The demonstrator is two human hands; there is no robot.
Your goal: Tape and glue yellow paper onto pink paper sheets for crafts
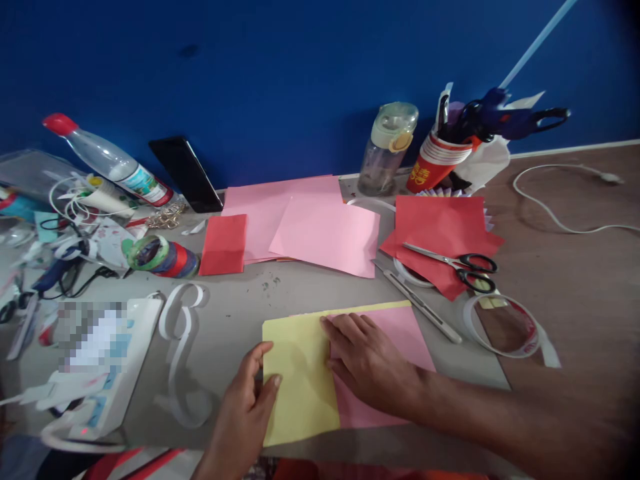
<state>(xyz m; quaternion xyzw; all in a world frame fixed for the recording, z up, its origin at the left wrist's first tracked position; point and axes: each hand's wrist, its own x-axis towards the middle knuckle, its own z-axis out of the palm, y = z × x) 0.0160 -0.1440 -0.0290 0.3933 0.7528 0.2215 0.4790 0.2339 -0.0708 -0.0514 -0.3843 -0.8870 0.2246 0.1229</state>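
A yellow sheet of paper [300, 380] lies over a pink sheet [385, 393] near the table's front edge, and a thin yellow strip shows along the pink sheet's top. My left hand [250, 393] holds the left edge of the yellow sheet, its thumb and forefinger tips on the paper. Across the pink sheet rests my right hand [367, 360], fingers laid down with the tips at the yellow sheet's right edge. What lies under the right palm is hidden.
A craft knife [420, 303], scissors [463, 263] on red paper [440, 220] and a tape roll [505, 327] lie right. Pink sheets [330, 233], a phone [185, 173] and a water bottle [387, 150] are behind. A white strip [175, 360] and power strip [130, 360] lie left.
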